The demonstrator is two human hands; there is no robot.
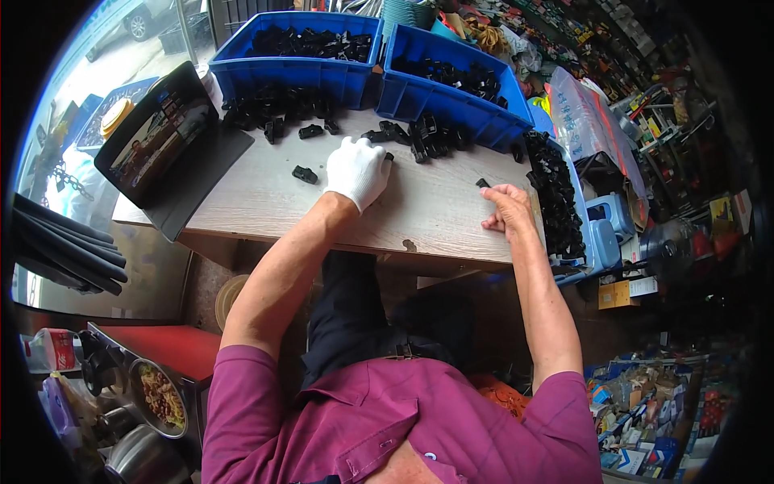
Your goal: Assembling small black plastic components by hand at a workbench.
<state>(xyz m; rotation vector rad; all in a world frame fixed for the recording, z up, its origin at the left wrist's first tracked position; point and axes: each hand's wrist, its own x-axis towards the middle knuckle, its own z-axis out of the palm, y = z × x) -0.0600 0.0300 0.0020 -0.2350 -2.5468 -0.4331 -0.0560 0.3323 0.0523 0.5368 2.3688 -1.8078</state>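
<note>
My left hand [358,173], in a white knitted glove, is closed over the table. A small black plastic part [389,156] peeks out at its fingertips. Off to the right, my bare right hand [511,209] pinches a smaller black piece [483,183] between thumb and forefinger, just above the tabletop. A loose black part [305,174] lies to the left of the glove, and another black part [310,131] sits beyond it. Past both hands, a heap of black parts [431,139] is spread before the bins. The exact kind of these parts is too small to make out.
Two blue bins [290,81] [451,102] full of black parts line the table's far side. A tablet [157,137] in a dark folding case stands at left. Along the right edge is a light-blue container [592,234] with more black parts. The pale wooden table [435,214] has a chipped front edge.
</note>
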